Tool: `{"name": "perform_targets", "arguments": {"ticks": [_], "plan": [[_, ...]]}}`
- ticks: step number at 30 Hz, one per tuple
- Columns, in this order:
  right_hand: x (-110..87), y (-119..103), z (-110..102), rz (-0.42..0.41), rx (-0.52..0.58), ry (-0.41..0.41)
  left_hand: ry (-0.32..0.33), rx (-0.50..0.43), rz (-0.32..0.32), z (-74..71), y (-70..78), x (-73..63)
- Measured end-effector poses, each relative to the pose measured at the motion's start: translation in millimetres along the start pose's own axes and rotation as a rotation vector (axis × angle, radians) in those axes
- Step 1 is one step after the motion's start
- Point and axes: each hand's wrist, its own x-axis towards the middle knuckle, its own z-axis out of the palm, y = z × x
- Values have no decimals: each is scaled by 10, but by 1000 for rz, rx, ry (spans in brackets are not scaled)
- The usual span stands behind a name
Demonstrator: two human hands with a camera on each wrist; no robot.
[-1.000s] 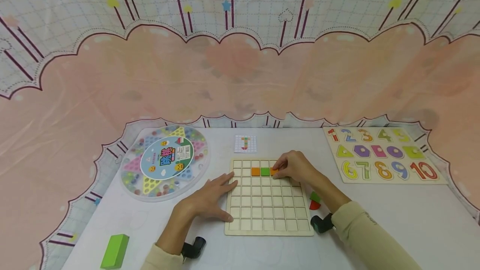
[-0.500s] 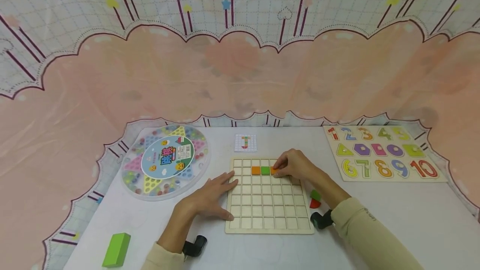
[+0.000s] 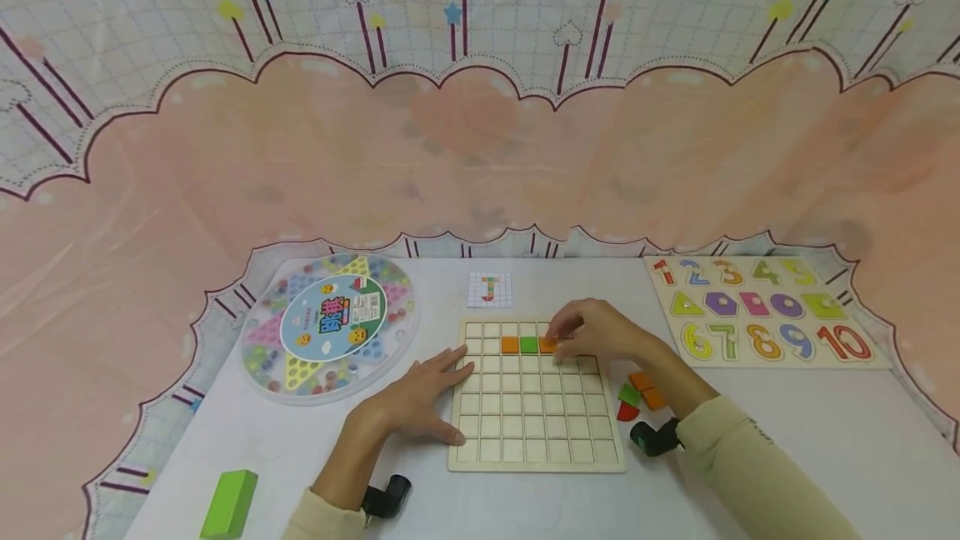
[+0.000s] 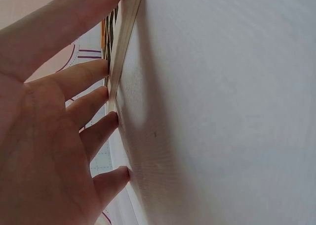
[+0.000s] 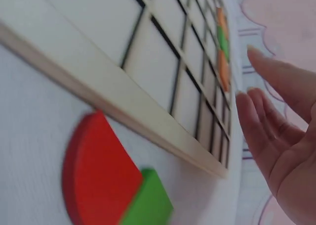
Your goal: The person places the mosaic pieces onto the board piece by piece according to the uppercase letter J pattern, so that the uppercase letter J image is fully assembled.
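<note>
A pale wooden grid board (image 3: 536, 407) lies on the table. In its second row from the far edge sit an orange square tile (image 3: 510, 345), a green square tile (image 3: 528, 345) and another orange tile (image 3: 546, 346). My left hand (image 3: 416, 394) spreads along the board's left side, thumb and fingertips at its edge. Over the right-hand orange tile is my right hand (image 3: 600, 332); the right wrist view shows its thumb and fingers parted with nothing between them. Right of the board lie a red quarter-round piece (image 5: 101, 173), a green piece (image 5: 150, 200) and orange tiles (image 3: 647, 390).
Behind the board lies a small card (image 3: 490, 289) with a coloured J-shaped pattern. A round Chinese checkers set (image 3: 333, 319) stands at the left, a green block (image 3: 229, 504) at the near left. At the far right is a number puzzle board (image 3: 772, 315).
My right fingers have let go of the right-hand orange tile and parted slightly. The right forearm has shifted right, uncovering orange tiles beside the board. My left hand has stayed put.
</note>
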Motion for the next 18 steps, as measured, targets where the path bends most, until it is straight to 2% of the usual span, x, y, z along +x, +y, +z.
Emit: {"name": "perform_targets", "arguments": {"ticks": [3,9,18], "plan": [[-97,24,-91,15,8,19,-6,-8,-4,0,5,-1],[-335,135,-312,-47,20,36,-11,-14,-11,-1,13,2],[-711,283,-599,-52,47,106,-6,-16,-11,-27,40,8]]}}
